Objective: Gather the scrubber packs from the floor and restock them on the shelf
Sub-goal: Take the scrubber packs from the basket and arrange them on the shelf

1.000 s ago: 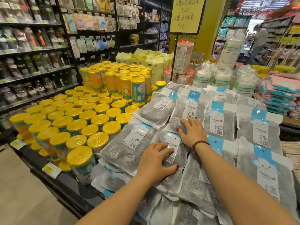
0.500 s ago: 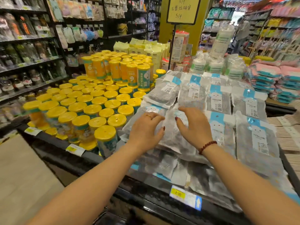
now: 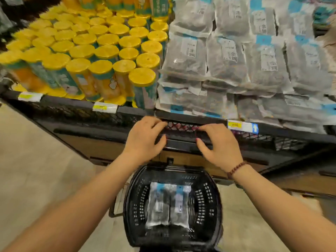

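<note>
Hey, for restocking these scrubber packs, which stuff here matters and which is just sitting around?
Part of the job:
- scrubber packs in the basket, two side by side
- black basket on the floor
- stacked packs on the shelf
- left hand and right hand, both empty

Just sitting around:
- yellow-lidded canisters
- price tags

Beige floor (image 3: 34, 171), black mesh shelf (image 3: 76, 113)

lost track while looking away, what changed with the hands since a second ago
The left hand and right hand lifted off the shelf's scrubber packs and drew back, empty, above the basket holding two packs. The stacks and yellow-lidded canisters stayed put.
</note>
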Available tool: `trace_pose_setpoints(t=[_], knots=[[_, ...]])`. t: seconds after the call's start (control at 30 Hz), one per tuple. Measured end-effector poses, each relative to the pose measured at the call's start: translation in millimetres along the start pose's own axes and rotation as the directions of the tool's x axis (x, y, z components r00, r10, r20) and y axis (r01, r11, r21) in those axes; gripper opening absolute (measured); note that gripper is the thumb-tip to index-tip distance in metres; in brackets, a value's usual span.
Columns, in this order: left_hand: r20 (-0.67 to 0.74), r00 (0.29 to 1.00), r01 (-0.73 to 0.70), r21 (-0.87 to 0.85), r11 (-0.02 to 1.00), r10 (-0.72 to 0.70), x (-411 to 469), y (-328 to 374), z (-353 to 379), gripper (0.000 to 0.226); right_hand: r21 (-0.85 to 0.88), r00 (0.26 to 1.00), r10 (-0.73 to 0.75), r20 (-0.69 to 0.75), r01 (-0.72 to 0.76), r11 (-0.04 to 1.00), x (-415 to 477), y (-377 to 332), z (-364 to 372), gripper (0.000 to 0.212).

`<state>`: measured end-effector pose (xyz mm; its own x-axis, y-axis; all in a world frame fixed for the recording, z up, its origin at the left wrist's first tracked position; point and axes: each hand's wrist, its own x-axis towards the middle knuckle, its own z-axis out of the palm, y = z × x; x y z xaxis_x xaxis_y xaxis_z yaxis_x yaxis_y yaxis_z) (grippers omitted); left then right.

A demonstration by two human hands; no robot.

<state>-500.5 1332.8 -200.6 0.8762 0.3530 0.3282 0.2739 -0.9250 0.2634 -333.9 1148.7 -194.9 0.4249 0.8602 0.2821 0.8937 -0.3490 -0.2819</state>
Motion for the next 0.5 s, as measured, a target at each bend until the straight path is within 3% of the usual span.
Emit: trace_pose_setpoints(t=[0.2, 0.33, 0.5], knots=[[0.157, 0.981, 0.124, -0.03, 0.992, -0.118, -60, -24, 55, 0.045, -0.009, 0.965, 0.138, 0.221, -0.139, 0.99, -57, 14, 59, 0.04], [0.272, 0.922, 0.284, 0.009, 0.959, -0.276, -107, -35, 124, 0.053, 0.033, 0.926, 0.175, 0.334, -0.197, 0.98, -90, 35, 127, 0.036], [0.376, 0.858, 0.368, 0.025, 0.93, -0.349, -174, -46, 225, 0.056, 0.062, 0.853, 0.224, 0.472, -0.286, 0.956, -137, 56, 237, 0.037]])
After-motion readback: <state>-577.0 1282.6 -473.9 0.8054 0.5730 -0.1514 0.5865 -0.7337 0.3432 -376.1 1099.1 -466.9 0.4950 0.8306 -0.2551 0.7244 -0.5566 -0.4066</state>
